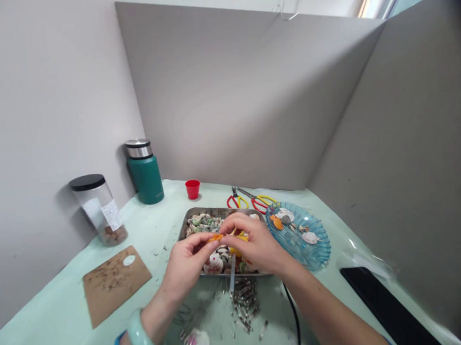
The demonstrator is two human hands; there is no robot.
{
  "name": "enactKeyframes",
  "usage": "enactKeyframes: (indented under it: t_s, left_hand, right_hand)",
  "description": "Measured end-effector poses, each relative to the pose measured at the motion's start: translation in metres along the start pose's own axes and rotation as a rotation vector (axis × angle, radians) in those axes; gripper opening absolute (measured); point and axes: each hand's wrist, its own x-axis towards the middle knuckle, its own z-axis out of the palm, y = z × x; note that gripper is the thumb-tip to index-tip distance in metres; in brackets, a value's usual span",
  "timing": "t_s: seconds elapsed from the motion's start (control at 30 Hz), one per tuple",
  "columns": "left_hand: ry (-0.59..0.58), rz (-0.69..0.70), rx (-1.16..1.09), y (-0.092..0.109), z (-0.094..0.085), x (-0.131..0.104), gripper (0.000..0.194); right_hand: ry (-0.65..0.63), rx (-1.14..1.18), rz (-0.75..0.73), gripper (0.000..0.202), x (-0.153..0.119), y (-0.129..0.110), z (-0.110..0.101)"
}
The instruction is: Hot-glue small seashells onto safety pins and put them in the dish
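My left hand (184, 260) pinches a small orange shell (215, 237) between thumb and fingers. My right hand (253, 241) meets it from the other side, its thumb and fingertips closed at the shell's edge. Both hands are above a metal tray (186, 212) of mixed shells and small pieces. Partly hidden under my right hand is a yellow tool (236, 252), which looks like a glue gun, with a translucent stick (232, 275) jutting toward me. Metal pin clasps (245, 300) lie in a pile in front of the tray.
A blue plate (319, 240) with several shells sits right of the tray, scissors (255, 197) behind it. Farther left are a red cup (193, 190), green flask (145, 177), clear jar (105, 215) and cardboard (117, 297). A black cord (294, 313) and phone-like slab (384, 303) lie right.
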Motion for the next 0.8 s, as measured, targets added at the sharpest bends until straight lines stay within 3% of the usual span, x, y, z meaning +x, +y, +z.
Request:
enactKeyframes:
  t_s: [0.27,0.4,0.53,0.63,0.7,0.8]
  left_hand:
    - [0.019,0.028,-0.08,-0.007,0.002,0.002,0.036]
    - [0.089,-0.023,-0.033,-0.007,-0.001,0.004,0.036]
    - [0.131,-0.059,-0.016,-0.011,-0.004,0.006,0.033]
    - [0.117,-0.053,-0.006,-0.014,-0.005,0.007,0.034]
    - [0.1,-0.072,0.002,-0.016,-0.005,0.007,0.036]
    - [0.084,-0.1,0.027,-0.019,-0.005,0.008,0.038]
  right_hand:
    - [0.022,-0.027,-0.067,0.006,0.0,0.001,0.0]
    - [0.095,-0.145,-0.013,0.003,0.004,0.013,-0.025]
    - [0.342,-0.422,0.416,0.014,0.002,0.052,-0.08]
    - [0.467,-0.571,0.632,0.017,-0.011,0.09,-0.124]
    - [0.499,-0.641,0.774,0.016,-0.022,0.114,-0.144]
    - [0.454,-0.686,0.943,0.021,-0.036,0.143,-0.156]
